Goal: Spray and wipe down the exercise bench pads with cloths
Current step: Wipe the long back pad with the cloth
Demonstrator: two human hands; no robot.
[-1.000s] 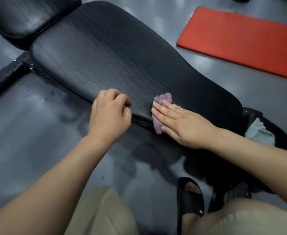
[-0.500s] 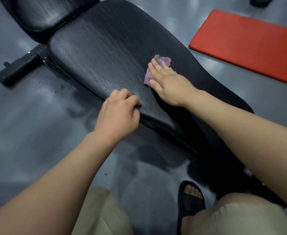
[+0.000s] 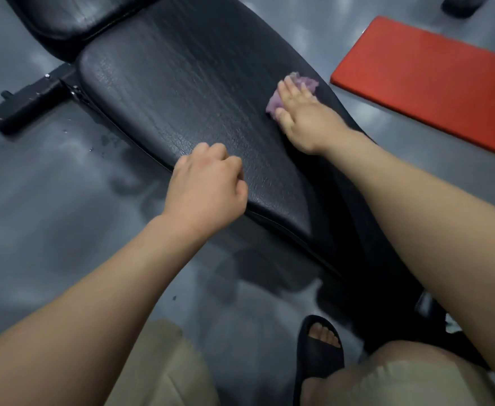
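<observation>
The light is dim and soft. Pale, fuzzy patches of light shine on the grey floor [image 3: 35,200] left of the bench pad [image 3: 182,92]. The pad's far end has a dull shine. A dark shadow lies under the pad's near side. On the pad, the right hand [image 3: 305,121] and the cloth [image 3: 306,83] look blurry. Far from the pad, shapes bend.

A crumpled purple cloth [image 3: 309,83] is seen bunched on the far side of the long black bench pad [image 3: 182,92], which is grained, laid diagonally and met at its upper-left end by a glossier second pad [image 3: 73,16] across a narrow seam.
</observation>
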